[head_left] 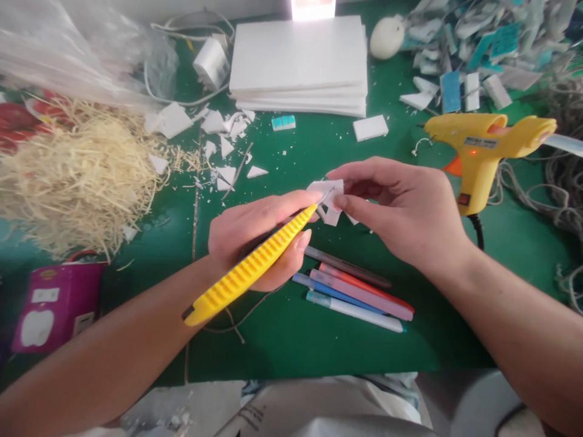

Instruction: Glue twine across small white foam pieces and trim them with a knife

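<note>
My left hand (255, 240) is closed around a yellow utility knife (248, 270), its blade tip pointing up and right into a small white foam piece (330, 194). My right hand (401, 209) pinches that foam piece between thumb and fingers, a little above the green table (291, 340). Several coloured pens (355, 294) lie on the table just below both hands.
A yellow glue gun (483, 149) stands at the right, its cable trailing down. A stack of white foam boards (298, 64) lies at the back, foam scraps (228, 136) in front of it. A straw pile (77, 176) and a purple pack (54, 306) are on the left.
</note>
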The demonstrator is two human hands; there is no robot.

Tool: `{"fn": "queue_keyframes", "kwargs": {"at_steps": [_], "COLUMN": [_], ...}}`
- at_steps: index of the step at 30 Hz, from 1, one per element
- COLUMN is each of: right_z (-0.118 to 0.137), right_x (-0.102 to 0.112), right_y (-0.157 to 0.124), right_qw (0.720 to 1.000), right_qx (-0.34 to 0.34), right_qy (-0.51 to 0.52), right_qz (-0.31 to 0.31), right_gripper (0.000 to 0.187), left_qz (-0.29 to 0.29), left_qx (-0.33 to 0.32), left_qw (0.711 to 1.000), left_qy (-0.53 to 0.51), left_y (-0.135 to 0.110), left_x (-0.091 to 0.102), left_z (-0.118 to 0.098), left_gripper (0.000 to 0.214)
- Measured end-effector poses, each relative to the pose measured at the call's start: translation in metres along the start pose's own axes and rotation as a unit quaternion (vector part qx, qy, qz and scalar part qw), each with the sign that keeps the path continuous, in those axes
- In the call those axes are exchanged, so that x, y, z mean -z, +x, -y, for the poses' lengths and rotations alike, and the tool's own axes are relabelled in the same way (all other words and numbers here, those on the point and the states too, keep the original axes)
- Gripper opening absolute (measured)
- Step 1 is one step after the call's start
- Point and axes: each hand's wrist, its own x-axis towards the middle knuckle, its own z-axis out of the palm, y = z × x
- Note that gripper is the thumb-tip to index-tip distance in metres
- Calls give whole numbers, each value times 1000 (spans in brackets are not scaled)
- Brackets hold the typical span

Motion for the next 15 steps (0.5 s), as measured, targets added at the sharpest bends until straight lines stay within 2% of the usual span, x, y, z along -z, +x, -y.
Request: {"fn": "queue_keyframes", "kwargs": {"at_steps": [8,15], "right_z": [1,4], "right_x": [-1,0], "right_y": [1,-1], "right_qw": [1000,1000], "right_qx": [-17,-27], "right_qy": [10,3], "right_qz": [6,-2], "right_gripper": [23,21], "left_qz": [10,1], "left_qx": [39,-16], "left_qw": [999,999], "left_qy": [5,34], "left_y": [-2,1], "left_x": [-3,0], "left_z": [-6,-5], "left_gripper": [32,31]}}
